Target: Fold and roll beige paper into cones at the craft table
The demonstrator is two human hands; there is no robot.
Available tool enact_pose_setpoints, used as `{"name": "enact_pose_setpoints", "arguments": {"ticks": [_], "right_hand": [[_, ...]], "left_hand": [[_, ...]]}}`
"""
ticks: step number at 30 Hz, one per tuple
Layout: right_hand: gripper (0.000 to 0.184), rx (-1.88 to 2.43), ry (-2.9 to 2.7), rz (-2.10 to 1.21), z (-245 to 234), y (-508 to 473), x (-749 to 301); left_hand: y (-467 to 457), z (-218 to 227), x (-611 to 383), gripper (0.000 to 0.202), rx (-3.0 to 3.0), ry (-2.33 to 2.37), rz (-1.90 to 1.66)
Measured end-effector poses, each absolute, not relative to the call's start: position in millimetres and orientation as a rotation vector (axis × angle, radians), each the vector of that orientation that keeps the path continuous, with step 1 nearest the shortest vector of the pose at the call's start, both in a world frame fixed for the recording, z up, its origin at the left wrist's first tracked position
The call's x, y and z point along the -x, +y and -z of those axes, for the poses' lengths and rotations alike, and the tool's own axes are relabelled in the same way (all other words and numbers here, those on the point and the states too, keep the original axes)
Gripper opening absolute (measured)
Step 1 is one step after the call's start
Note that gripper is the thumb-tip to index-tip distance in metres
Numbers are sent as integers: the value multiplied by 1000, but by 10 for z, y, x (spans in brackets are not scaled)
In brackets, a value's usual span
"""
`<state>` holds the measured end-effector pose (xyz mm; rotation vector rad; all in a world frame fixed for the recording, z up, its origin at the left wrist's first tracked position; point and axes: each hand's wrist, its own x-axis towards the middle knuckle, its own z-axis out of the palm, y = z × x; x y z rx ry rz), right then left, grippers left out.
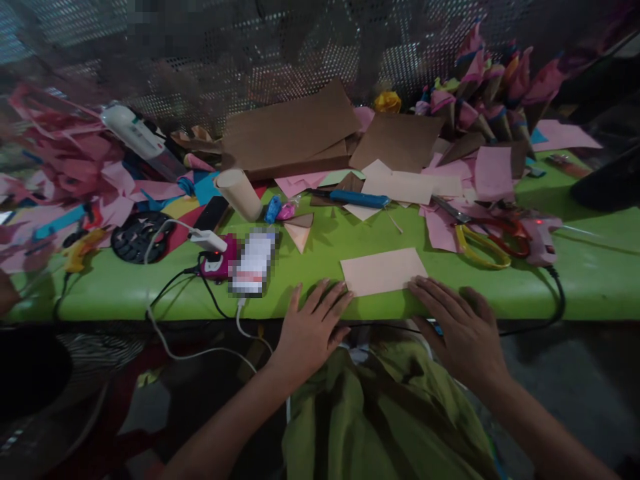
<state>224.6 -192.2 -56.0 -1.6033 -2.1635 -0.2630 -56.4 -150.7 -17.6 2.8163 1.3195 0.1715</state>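
A small pale pink paper rectangle (384,272) lies flat near the front edge of the green table (310,300). My left hand (313,327) rests at the table's edge, fingers stretched out, its fingertips beside the paper's lower left corner. On the other side, my right hand (460,327) lies palm down with extended fingers, the tips at the paper's lower right corner. Neither hand grips anything. Behind the paper lies a blue utility knife (359,199). Scissors (480,243) with yellow and red handles sit to the right of it.
A phone (254,261) on a white cable lies left, beside a magenta power adapter (220,257). Brown cardboard (295,127), a cardboard tube (240,193) and pink paper scraps crowd the back. Paper cones (493,100) stand back right. A yellow glue gun (83,250) lies far left.
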Motion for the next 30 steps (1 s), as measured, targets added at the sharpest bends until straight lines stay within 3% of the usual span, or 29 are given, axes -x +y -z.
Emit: {"name": "enact_pose_setpoints", "arguments": {"ticks": [10, 17, 24, 26, 30], "right_hand": [[29, 1564, -2146, 220, 434, -1636, -2294], [56, 1485, -2381, -139, 253, -1035, -2269], [58, 1460, -2486, -182, 139, -896, -2245], [48, 1450, -2434, -178, 108, -909, -2223], [9, 1370, -2332, -174, 74, -911, -2198]], "left_hand": [[-1536, 266, 545, 51, -2674, 1359, -292], [-1500, 230, 401, 56, -2574, 1276, -309], [-1437, 193, 447, 61, -2479, 1276, -400], [-1372, 192, 479, 64, -2432, 1298, -449], [-1220, 188, 509, 73, -2334, 1326, -520]]}}
